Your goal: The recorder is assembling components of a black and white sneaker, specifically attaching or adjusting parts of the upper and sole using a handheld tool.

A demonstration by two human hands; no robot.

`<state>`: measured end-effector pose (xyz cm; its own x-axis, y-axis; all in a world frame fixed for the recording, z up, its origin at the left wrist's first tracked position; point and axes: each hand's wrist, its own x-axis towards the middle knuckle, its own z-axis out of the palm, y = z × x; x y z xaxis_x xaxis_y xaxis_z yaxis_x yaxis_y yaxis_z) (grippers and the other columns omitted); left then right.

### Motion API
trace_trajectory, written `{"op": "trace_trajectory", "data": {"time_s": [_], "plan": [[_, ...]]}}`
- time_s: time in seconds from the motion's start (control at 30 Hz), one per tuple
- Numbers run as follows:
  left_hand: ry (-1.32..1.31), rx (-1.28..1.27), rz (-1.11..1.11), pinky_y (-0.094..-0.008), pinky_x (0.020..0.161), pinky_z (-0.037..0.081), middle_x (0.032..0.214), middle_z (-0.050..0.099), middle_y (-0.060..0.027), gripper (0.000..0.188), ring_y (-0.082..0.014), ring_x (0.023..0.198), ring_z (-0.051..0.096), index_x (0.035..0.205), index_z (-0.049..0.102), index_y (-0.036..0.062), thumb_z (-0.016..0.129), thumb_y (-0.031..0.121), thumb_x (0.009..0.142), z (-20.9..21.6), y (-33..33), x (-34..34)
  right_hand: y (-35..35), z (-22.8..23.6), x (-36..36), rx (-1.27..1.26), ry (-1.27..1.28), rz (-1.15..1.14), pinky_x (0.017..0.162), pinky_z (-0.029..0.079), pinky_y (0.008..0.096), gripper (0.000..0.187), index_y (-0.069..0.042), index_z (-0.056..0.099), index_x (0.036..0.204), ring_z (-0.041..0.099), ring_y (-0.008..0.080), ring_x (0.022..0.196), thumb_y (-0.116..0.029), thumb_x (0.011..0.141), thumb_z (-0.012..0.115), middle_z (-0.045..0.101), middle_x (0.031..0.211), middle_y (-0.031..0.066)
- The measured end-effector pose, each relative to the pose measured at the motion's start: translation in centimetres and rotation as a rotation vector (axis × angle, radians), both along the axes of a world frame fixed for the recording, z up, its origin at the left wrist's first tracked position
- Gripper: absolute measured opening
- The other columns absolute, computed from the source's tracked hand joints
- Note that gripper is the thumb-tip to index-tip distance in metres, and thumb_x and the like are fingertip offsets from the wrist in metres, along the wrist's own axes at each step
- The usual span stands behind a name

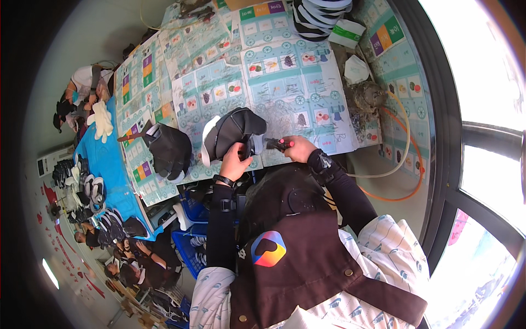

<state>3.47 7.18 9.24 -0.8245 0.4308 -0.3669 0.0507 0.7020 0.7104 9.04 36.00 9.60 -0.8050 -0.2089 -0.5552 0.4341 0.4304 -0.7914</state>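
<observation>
My left hand (234,163) grips the near edge of a black cap-like fabric piece (235,131), its thumb and fingers closed on it. This piece has stitched panels, a white curved edge on its left and a grey part at the lower right. To its right, my right hand (299,149) is closed around a small dark tool (274,143) with red bits; its exact kind is unclear. The tool points left, close to the fabric piece. Another dark cap-like piece (170,151) lies on the table to the left, beside a brown handle (135,135).
Printed sheets cover the worktable (274,71). A stack of black-and-white pieces (320,19) stands at the far right, near a grimy metal object (370,96) and yellow and orange hoses (412,164). White gloves (101,120) lie on blue cloth. Blue baskets (186,249) stand below; other people sit left.
</observation>
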Motion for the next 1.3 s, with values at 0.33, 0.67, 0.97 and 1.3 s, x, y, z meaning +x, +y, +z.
{"op": "trace_trajectory", "data": {"time_s": [0.33, 0.67, 0.97, 1.3], "plan": [[0.066, 0.318, 0.615, -0.0351, 0.081, 0.050, 0.092, 0.071, -0.0071, 0.028, -0.0221, 0.092, 0.068, 0.107, 0.067, -0.0009, 0.055, 0.016, 0.088, 2.6, -7.7, -3.8, 4.7, -5.9, 2.0, 0.638, 0.244, -0.226, 0.092, 0.051, 0.0548, 0.054, 0.006, 0.042, 0.127, 0.054, 0.0462, 0.120, -0.014, 0.083, 0.067, 0.052, 0.130, 0.0296], [-0.442, 1.019, 0.801, -0.0364, 0.099, 0.050, 0.117, 0.066, -0.0100, 0.034, -0.0228, 0.111, 0.064, 0.122, 0.060, -0.0017, 0.056, 0.005, 0.090, 6.1, -4.7, -0.7, -1.1, 5.7, -1.2, -0.203, 0.102, -0.349, 0.113, 0.039, 0.0434, 0.094, 0.009, 0.052, 0.139, 0.051, 0.0396, 0.134, -0.071, 0.090, 0.058, 0.054, 0.140, 0.0302], [-0.480, 1.110, 0.827, -0.0433, 0.106, 0.049, 0.125, 0.066, -0.0137, 0.040, -0.0287, 0.120, 0.063, 0.126, 0.059, -0.0040, 0.054, 0.007, 0.088, 5.4, -4.8, -0.7, -3.4, 4.4, -2.5, 0.038, 0.340, -0.425, 0.081, 0.053, 0.0456, 0.043, 0.005, 0.070, 0.105, 0.068, 0.0393, 0.093, -0.036, 0.103, 0.056, 0.071, 0.100, 0.0259], [-0.679, 1.265, 0.968, -0.0407, 0.092, 0.055, 0.111, 0.073, -0.0092, 0.031, -0.0259, 0.105, 0.069, 0.115, 0.065, 0.0004, 0.056, 0.011, 0.087, 8.0, -3.1, -1.3, -2.3, 4.7, -2.4, -1.130, 0.053, -0.281, 0.100, 0.049, 0.0363, 0.067, -0.002, 0.039, 0.152, 0.056, 0.0182, 0.122, -0.007, 0.088, 0.059, 0.055, 0.143, 0.0096]]}}
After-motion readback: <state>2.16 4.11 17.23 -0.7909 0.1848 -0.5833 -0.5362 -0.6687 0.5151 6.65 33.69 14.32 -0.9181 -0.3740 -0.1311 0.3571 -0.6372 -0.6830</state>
